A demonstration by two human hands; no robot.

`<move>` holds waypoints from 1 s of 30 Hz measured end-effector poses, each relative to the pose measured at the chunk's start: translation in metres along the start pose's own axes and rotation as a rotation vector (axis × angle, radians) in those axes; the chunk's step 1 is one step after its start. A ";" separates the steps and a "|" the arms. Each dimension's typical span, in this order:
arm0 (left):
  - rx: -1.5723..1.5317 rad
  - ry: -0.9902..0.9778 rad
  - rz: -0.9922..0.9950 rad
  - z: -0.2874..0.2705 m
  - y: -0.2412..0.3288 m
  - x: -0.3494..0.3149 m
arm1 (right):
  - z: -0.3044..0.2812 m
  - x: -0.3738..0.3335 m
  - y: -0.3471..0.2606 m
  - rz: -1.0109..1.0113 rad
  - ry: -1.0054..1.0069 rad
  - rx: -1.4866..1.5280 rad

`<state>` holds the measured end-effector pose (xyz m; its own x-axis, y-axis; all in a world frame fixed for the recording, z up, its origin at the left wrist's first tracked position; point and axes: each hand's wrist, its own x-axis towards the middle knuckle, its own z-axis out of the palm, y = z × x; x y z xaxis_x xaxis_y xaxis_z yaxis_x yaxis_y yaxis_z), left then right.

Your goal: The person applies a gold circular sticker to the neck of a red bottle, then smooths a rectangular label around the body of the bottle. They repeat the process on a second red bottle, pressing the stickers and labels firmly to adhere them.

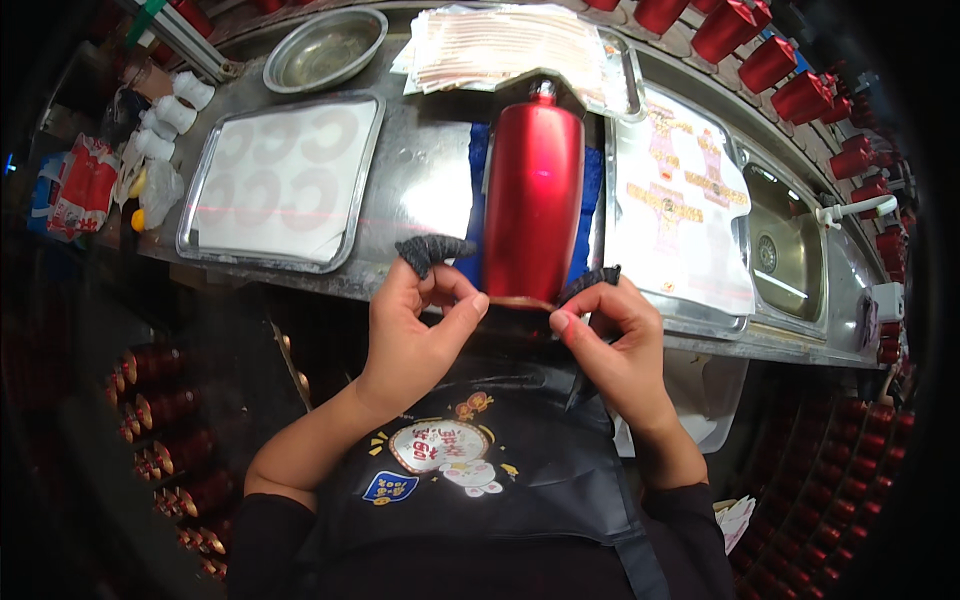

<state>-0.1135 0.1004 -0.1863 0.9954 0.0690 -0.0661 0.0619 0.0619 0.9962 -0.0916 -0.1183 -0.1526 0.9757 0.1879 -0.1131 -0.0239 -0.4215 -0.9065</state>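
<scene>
A glossy red metallic bottle lies on its side in front of me, its narrow neck pointing away. Blue cloth shows beneath it on both sides. At the near end, my left hand is closed in a pinch by the left corner of the base. My right hand pinches likewise by the right corner. A thin pale-gold line runs along the base between the fingertips; whether it is a strip being held or the bottle's rim I cannot tell. Black ribbed covers wrap a finger on each hand.
Left of the bottle lies a metal tray with white sheets bearing pale curved shapes. On the right, another tray holds patterned decal sheets beside a sink. Behind are a metal bowl and stacked sheets. Red bottles line the back.
</scene>
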 end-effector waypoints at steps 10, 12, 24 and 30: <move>-0.044 -0.003 -0.024 -0.007 -0.024 0.014 | 0.014 0.007 0.004 0.021 0.046 0.012; -0.038 -0.005 -0.064 -0.013 -0.026 0.016 | 0.015 0.006 0.002 0.031 0.047 0.027; 0.620 -0.083 0.466 -0.005 -0.034 0.035 | 0.013 0.005 0.003 0.067 0.031 0.065; 0.408 -0.254 0.336 -0.015 -0.026 0.034 | 0.005 0.007 0.009 0.181 0.016 0.195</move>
<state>-0.0820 0.1157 -0.2148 0.9485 -0.2254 0.2225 -0.2870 -0.3144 0.9049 -0.0862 -0.1161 -0.1634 0.9549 0.1105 -0.2756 -0.2384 -0.2677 -0.9335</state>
